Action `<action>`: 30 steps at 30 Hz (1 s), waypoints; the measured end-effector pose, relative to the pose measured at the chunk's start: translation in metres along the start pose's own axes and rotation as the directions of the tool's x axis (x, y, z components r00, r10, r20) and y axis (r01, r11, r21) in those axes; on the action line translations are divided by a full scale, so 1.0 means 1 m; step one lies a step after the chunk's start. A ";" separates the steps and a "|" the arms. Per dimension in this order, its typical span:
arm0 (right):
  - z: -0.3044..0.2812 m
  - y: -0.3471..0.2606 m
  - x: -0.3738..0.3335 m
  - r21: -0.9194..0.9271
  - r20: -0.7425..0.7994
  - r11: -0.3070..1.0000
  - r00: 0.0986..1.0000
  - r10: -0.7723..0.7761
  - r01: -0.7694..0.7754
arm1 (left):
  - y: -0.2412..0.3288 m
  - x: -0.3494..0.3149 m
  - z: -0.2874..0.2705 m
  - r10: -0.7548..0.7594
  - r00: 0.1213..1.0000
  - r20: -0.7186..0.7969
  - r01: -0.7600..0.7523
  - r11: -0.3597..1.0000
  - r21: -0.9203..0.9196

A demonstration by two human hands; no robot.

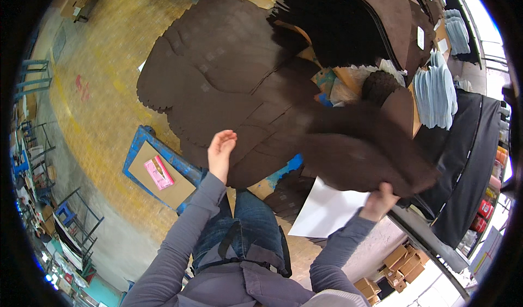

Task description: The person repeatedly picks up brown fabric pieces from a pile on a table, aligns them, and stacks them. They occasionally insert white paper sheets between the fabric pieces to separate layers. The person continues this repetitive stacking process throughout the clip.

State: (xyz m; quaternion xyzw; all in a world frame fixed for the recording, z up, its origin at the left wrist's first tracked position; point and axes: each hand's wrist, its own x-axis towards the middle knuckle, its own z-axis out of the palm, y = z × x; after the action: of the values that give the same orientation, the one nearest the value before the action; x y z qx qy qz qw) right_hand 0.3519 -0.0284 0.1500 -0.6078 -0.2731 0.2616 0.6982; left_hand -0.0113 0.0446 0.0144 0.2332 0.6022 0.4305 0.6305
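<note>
My right hand (379, 202) grips the near edge of a dark brown, suede-like cut piece (348, 160), its fingers closed on it. That piece is curled over and blurred by motion. My left hand (220, 150) holds nothing, its fingers loosely bent over the near side of a broad pile of dark brown cut pieces (212, 51). The pile's pieces overlap, and their edges are scalloped. Partly under the held piece lies a white sheet (321, 211), close to my right forearm.
A blue-framed cart (133, 160) with a pink box (158, 173) stands at the left. Black stacked material (332, 23) and bundles of pale blue strips (434, 92) lie at the right, beside black sheeting (463, 171). Cardboard boxes (404, 263) sit at the lower right.
</note>
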 end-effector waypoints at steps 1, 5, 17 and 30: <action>-0.029 -0.004 0.012 0.061 -0.161 0.997 0.986 -0.035 0.046 | -0.003 0.009 -0.011 0.023 0.999 -0.022 -0.023 1.000 0.009; -0.052 -0.067 0.051 0.264 -0.388 0.938 0.915 -0.109 0.224 | 0.009 0.023 -0.030 -0.054 0.990 -0.133 0.048 0.998 -0.042; -0.133 0.118 0.162 -0.033 -0.520 0.921 0.793 0.316 -0.389 | 0.001 0.022 -0.062 -0.098 0.971 -0.219 0.115 0.991 0.066; 0.116 0.132 0.036 -0.540 0.578 0.770 0.815 0.046 0.340 | -0.091 -0.017 -0.105 -0.080 0.798 -0.597 0.350 0.869 0.351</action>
State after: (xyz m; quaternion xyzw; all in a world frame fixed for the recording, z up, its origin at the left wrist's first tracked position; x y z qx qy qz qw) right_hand 0.2923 0.0948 0.0340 -0.6740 -0.5849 0.2646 0.3656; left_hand -0.0864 -0.0407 -0.0676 0.1609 0.8659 0.2542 0.3997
